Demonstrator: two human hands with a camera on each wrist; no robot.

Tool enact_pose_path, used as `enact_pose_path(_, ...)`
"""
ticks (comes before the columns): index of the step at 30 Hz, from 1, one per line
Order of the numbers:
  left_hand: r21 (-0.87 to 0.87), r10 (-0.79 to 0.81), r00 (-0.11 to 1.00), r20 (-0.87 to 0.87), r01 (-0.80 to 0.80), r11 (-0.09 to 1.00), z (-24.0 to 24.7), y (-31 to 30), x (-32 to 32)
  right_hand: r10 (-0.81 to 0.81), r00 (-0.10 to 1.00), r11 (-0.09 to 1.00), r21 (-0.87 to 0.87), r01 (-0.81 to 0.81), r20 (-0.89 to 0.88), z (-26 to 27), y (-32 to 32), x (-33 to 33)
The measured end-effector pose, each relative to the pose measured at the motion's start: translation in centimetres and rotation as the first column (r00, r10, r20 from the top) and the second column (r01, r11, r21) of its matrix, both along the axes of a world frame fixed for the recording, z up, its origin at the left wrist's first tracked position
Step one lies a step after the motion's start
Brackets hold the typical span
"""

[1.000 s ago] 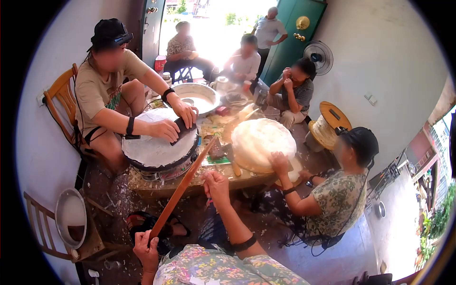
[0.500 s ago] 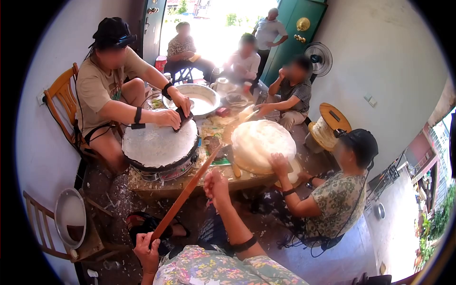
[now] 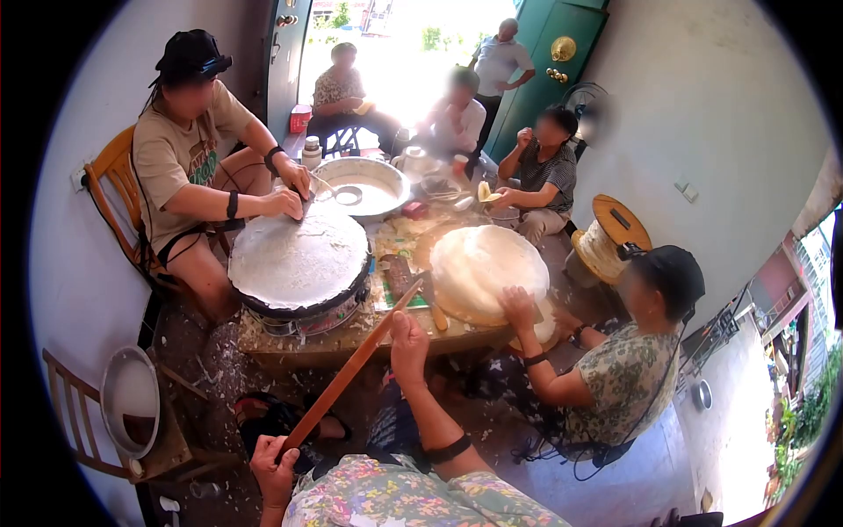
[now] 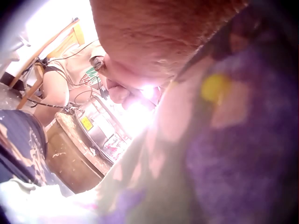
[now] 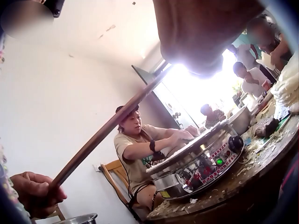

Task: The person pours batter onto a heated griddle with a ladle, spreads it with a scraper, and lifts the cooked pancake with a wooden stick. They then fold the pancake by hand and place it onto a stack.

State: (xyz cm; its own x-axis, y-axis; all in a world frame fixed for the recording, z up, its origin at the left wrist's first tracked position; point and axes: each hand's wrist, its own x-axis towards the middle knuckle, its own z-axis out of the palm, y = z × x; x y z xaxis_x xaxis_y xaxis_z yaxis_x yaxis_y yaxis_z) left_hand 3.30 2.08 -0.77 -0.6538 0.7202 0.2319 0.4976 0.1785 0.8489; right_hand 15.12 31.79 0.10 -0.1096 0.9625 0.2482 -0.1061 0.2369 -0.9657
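A long, reddish-brown wooden stick point(image 3: 347, 373) slants up from my lap, narrowing to a pointed tip. My left hand point(image 3: 272, 470) grips its lower end, fingers and thumb wrapped round it. Near its upper end, my right hand point(image 3: 409, 351) has curled fingers right at the stick, the tip showing beyond them. From the right wrist view, the stick point(image 5: 107, 128) runs from the left hand point(image 5: 37, 193) up to the right hand point(image 5: 201, 35), where glare hides the contact. The left wrist view shows mostly close, blurred skin and my floral shirt point(image 4: 233, 140).
A low table point(image 3: 378, 345) ahead carries a round griddle point(image 3: 303, 263) coated white, a large basin point(image 3: 386, 189) and a big pale mound point(image 3: 487, 268). A person at the left scrapes the griddle; another at the right touches the mound. A metal bowl point(image 3: 111, 386) stands at lower left.
The stick's upper end has swung right to meet my right hand, which was slightly apart from it. The person at the griddle has moved the scraper to its far edge.
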Motion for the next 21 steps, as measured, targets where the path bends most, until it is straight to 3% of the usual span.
enact_pose_path(2, -0.007, -0.027, 0.998, 0.051, 0.027, 1.0, -0.1, -0.1, -0.1, 0.036, 0.997, 0.999, -0.023, -0.038, -0.068, -1.3, 0.7, -0.1)
enact_pose_path(5, 0.05, -0.019, 0.994, 0.104, 0.014, 0.999, -1.2, -0.1, -0.3, 0.149, 0.966, 0.96, -0.204, -0.192, -0.21, -1.5, 0.7, 0.2)
enact_pose_path(8, 0.039, 0.033, 0.978, 0.206, -0.042, 0.998, -0.8, 0.1, -0.4, 0.127, 0.911, 0.948, -0.223, -0.229, -0.392, 0.3, 0.3, -0.1)
enact_pose_path(11, 0.062, 0.037, 0.994, 0.1, -0.044, 0.997, -0.5, 0.1, -0.7, 0.139, 0.913, 0.923, -0.283, -0.26, -0.385, 0.9, 0.4, 0.6)
enact_pose_path(18, 0.072, 0.043, 0.992, 0.118, -0.052, 0.996, -0.7, 0.0, -0.7, 0.158, 0.883, 0.899, -0.305, -0.314, -0.443, 1.0, 0.8, 0.6)
enact_pose_path(21, 0.073, 0.047, 0.992, 0.12, -0.056, 0.996, -0.6, 0.0, -0.6, 0.213, 0.908, 0.917, -0.246, -0.313, -0.362, 1.8, 1.3, 0.1)
